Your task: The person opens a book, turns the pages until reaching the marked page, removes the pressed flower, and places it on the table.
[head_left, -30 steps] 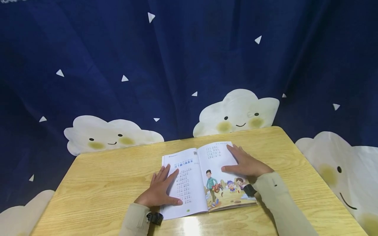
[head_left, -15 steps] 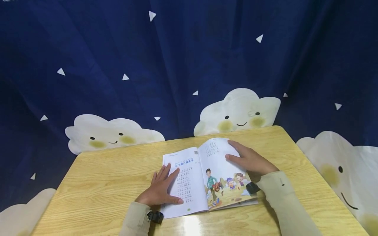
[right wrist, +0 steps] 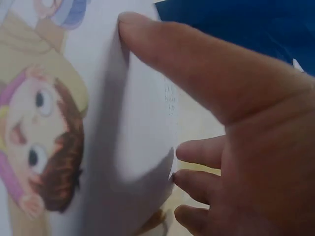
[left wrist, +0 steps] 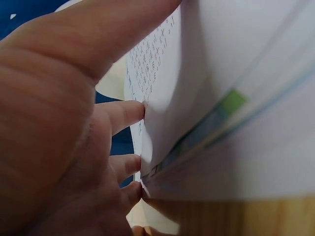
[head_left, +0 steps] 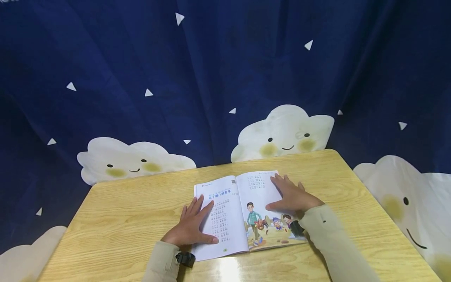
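A thin paperback book with white, printed pages and a coloured illustration lies open on the pale, wood-grained tabletop. The left hand and right hand rest on facing pages, fingers spread, gripping nothing. The step seems to be flattening the pages; the next move probably calls for light, even pressure

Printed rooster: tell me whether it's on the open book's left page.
No, the printed rooster is on the right page, below its text lines.
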`<action>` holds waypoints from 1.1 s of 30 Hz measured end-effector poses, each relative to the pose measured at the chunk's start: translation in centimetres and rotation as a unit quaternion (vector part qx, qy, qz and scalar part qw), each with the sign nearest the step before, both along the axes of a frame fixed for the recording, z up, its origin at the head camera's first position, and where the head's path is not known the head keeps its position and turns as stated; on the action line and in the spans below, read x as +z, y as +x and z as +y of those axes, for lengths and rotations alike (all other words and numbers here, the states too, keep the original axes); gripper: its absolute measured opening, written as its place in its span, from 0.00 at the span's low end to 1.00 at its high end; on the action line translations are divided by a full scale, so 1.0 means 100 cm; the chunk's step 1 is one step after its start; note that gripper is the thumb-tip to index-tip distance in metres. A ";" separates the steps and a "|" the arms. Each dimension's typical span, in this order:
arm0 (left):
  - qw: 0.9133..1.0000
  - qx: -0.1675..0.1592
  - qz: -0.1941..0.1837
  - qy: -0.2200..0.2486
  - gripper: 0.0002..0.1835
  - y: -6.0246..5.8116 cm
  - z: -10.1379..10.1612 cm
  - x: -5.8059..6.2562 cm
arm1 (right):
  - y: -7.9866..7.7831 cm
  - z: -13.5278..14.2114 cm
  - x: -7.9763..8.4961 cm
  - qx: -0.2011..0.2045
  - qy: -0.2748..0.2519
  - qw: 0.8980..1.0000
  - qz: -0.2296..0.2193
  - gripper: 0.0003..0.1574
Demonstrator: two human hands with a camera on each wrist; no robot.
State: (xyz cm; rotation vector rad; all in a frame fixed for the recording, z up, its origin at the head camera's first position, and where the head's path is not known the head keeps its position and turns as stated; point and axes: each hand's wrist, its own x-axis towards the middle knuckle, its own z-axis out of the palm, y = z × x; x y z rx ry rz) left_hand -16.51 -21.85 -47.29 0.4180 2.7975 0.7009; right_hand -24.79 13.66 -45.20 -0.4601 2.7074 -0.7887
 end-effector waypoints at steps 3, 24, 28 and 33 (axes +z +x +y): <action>1.000 -0.001 0.001 -0.002 0.63 0.000 -0.001 -0.001 | 0.000 -0.002 -0.004 -0.005 0.000 1.000 -0.002 0.75; 1.000 -0.008 0.001 -0.004 0.63 -0.001 -0.001 -0.001 | -0.002 -0.003 -0.009 -0.012 0.028 0.999 0.022 0.76; 1.000 -0.008 -0.002 0.002 0.62 -0.001 -0.002 -0.001 | -0.002 -0.002 -0.006 -0.010 0.018 1.000 0.018 0.75; 1.000 -0.007 -0.001 0.005 0.63 -0.001 -0.002 -0.001 | -0.004 0.001 -0.004 0.002 0.002 1.000 0.005 0.73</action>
